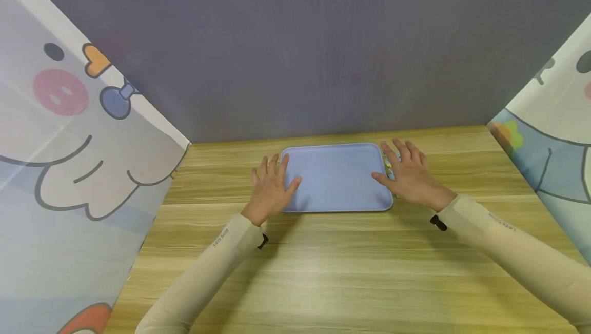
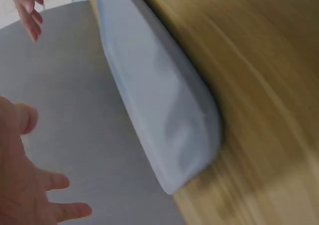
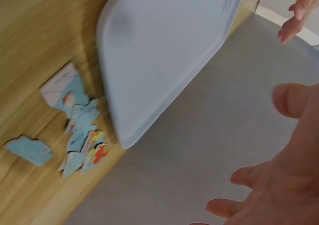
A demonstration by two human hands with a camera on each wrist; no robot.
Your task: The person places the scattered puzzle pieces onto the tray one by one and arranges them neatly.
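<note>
A pale blue rectangular tray with rounded corners lies on the wooden table, close to the back wall. My left hand hovers by the tray's left end, fingers spread, holding nothing. At the other end, my right hand is held above the table with its fingers apart, and it too holds nothing. Beside the tray's right end lie several puzzle pieces, mostly light blue with some printed colour. In the head view my right hand partly covers them. One piece lies apart from the cluster.
A plain grey wall rises behind the table. Cartoon-printed panels stand on the left and the right. Dark bands show at both wrists.
</note>
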